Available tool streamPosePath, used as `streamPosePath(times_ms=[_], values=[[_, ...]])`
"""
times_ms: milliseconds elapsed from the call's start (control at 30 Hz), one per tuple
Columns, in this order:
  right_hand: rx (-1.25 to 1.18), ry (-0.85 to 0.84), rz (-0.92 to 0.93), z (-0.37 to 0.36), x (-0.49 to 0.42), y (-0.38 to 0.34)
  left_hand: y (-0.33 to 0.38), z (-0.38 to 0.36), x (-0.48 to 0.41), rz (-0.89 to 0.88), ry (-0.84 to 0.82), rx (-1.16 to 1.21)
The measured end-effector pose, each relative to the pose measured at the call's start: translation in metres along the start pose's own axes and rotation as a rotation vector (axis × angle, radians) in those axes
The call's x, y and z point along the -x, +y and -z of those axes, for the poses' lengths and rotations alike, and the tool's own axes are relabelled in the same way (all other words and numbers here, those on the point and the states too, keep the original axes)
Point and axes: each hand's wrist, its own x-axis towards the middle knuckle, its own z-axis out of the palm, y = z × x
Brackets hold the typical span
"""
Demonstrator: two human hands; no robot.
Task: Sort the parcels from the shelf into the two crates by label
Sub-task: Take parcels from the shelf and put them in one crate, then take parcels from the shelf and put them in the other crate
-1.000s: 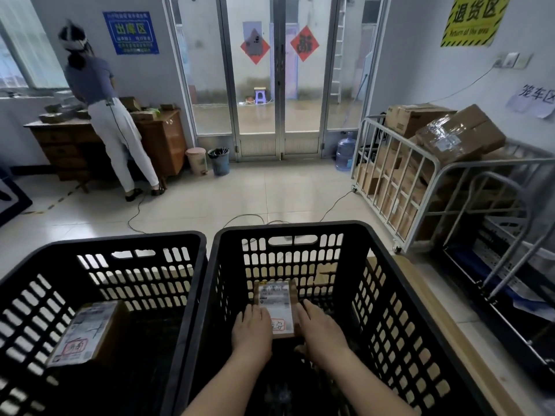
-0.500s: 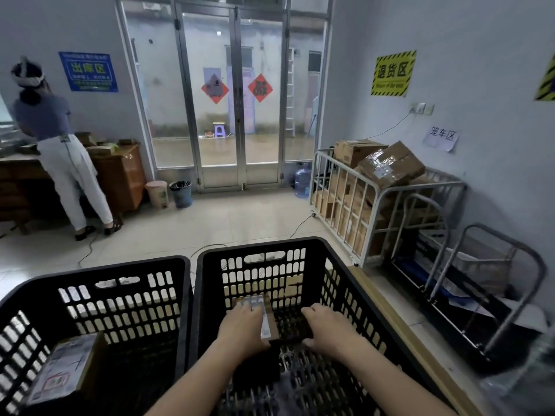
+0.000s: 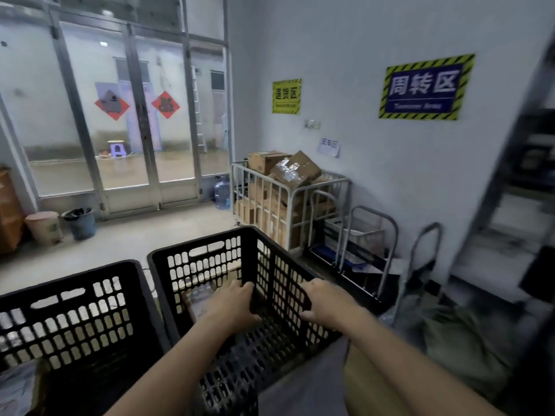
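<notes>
Fingers (image 3: 246, 292) curl loosely — right hand (image 3: 326, 303) empty, left hand (image 3: 232, 304) beside parcel (image 3: 196, 298), grip unclear.

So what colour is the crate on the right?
The right crate is black all over, clearest in the head view.

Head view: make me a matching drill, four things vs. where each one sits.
Things:
1 parcel
2 water bottle
3 stool
4 cardboard boxes

Places:
A in the wire cart
B in the right crate
C outdoors, behind the glass doors
D indoors, between doors and cart

Pairs: 1-B, 2-D, 3-C, 4-A
</notes>
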Motion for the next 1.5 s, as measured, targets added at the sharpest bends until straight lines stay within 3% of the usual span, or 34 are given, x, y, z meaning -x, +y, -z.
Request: streamPosePath(times_ms=[400,900,1500], values=[[-0.006,0.085,-0.301,0.008,0.184,0.02,0.106,0.012,0.088,-0.312,0.045,0.053],[-0.014,0.116,-0.63,0.04,0.383,0.104,0.284,0.031,0.156,-0.639,0.074,0.093],[-0.022,0.188,-0.868,0.059,0.624,0.23,0.521,0.032,0.264,-0.797,0.05,0.126]])
